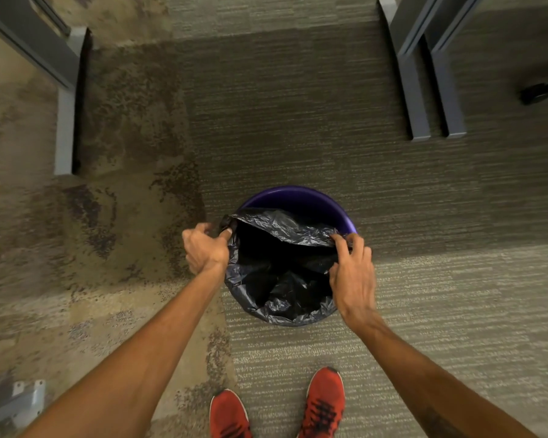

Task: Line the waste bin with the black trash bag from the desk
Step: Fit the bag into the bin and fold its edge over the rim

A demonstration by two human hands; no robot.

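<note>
- Your left hand (205,251) pinches the edge of the black trash bag (279,276) at the left side of the purple waste bin (301,200); the thumb presses on the plastic and the other fingers are curled behind it.
- Your right hand (352,273) grips the bag edge at the right side of the bin, the fingers closed over a fold of plastic.
- The bag already sits inside the bin, which stands on the carpet (298,121) just in front of your red shoes (325,403).
- The relation that matters: the far edge of the bag lies across the mouth of the bin, from one hand to the other, and beyond it the far rim is bare purple. So the loose edge must go away from you, over that far rim.
- Both hands are about equally near to this edge; I think they should move together.
- On the near side the plastic seems to be folded over the rim already.
- The bag looks thin, wrinkled and a little shiny, with a dark hollow in the middle. I judge it can slip back easily or tear if you pull hard.
</note>
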